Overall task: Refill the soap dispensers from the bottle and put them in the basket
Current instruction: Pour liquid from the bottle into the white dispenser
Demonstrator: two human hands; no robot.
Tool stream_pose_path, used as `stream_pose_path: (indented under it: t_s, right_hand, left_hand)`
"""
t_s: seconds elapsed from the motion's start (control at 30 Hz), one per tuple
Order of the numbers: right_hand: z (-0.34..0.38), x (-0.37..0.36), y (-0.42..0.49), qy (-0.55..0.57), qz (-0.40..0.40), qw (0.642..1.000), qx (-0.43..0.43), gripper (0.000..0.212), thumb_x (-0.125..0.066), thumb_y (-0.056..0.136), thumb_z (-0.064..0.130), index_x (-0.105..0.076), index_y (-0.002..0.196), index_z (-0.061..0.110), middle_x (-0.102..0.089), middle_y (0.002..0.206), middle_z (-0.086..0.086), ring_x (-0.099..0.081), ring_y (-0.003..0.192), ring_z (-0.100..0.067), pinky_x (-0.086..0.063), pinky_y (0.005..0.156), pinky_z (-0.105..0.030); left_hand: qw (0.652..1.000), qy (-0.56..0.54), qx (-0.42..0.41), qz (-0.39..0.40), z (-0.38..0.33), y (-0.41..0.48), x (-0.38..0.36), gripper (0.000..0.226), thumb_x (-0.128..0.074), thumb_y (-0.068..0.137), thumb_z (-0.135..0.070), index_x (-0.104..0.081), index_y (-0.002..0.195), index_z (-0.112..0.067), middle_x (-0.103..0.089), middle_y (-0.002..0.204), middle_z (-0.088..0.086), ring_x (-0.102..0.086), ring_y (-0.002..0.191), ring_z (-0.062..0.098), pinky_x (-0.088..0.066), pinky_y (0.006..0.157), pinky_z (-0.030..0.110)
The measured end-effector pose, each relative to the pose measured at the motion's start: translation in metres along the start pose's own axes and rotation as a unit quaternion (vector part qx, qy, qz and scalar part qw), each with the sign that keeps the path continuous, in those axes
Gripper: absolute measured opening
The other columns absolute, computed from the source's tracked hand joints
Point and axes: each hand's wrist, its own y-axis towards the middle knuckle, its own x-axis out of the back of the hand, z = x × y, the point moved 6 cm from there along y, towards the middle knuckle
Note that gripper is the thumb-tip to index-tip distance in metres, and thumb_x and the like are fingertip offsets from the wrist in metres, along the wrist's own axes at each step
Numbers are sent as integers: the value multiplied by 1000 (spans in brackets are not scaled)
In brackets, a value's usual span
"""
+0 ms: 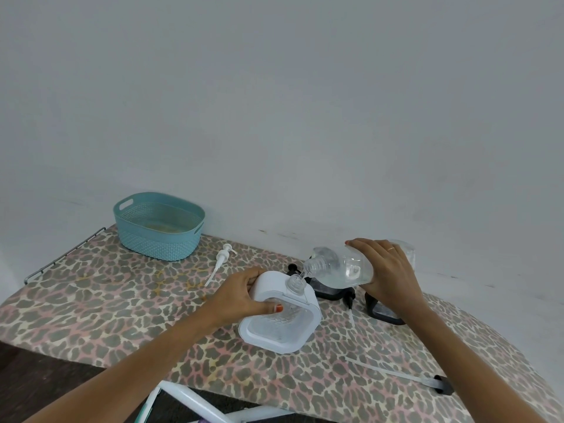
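Observation:
My left hand (244, 296) grips a white soap dispenser (282, 312) that stands on the leopard-print board (106, 312), its clear neck open at the top. A clear refill bottle (341, 268) lies tilted in my right hand (389, 271), mouth just above the dispenser's neck, and a thin stream of clear liquid runs between them. Behind stand two black dispensers (383, 309), partly hidden by the bottle and my right hand. The teal basket (158, 225) sits at the board's far left corner.
A white pump head (221, 261) with its tube lies between the basket and the white dispenser. A black pump (421, 378) with a long tube rests near the board's right front edge. A grey wall stands right behind the board. White metal legs show below.

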Motion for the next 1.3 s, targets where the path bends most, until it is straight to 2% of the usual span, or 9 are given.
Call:
stream_pose_path:
  t_s: [0.3,0.5,0.67,0.8,0.97,1.13,1.3]
  right_hand:
    - [-1,1,2,-6,5,1000,1,73,-89,50,18,-49,112,21,-70,104,-2,-63,88,-24,-43,80,-30]
    - [-2,1,3,7,2,1000,2,73,-89,50,15,-49,111,20,-70,103,-4,-50,92,-17,-32,80,-26]
    - [-2,0,3,5,6,1000,7,75,-89,47,12,-50,111,19,-70,103,-4,-47,92,-15,-32,80,-25]
    - [-3,1,2,-8,9,1000,5,76,-89,48,15,-49,112,21,-70,103,-2,-51,92,-16,-38,80,-27]
    - [0,5,3,-17,10,1000,14,76,-90,47,17,-49,112,20,-70,102,-3,-65,86,-26,-49,76,-34]
    - [0,6,4,-22,9,1000,11,74,-89,49,20,-50,111,20,-70,103,-3,-64,86,-24,-46,78,-32]
    - [-1,7,4,-26,13,1000,10,75,-90,49,21,-48,112,20,-70,103,-3,-66,86,-26,-44,80,-32]
  left_hand:
    - [1000,5,-1,3,-1,-1,-2,57,-76,43,-50,-58,93,-31,-68,98,-3,-65,89,10,-55,80,28]
    - [1000,13,4,3,0,-1,-3,58,-77,44,-49,-59,95,-28,-68,100,-1,-66,90,13,-55,82,31]
    - [1000,4,5,-2,0,-2,-3,46,-86,58,-24,-58,95,-28,-68,102,0,-66,93,16,-55,83,31]
    - [1000,-13,3,0,1,-3,-3,55,-80,46,-45,-60,95,-30,-70,96,-6,-67,89,9,-56,78,26]
    - [1000,-23,-5,1,3,-2,-4,57,-79,45,-46,-61,95,-27,-71,95,-5,-67,88,10,-56,78,27]
    - [999,-38,-7,2,6,-3,-5,68,-82,38,-59,-61,96,-28,-71,93,-7,-68,88,10,-56,75,24]
    - [999,-40,-14,4,5,-3,-6,69,-82,38,-58,-61,96,-27,-71,96,-3,-68,89,12,-57,78,29]
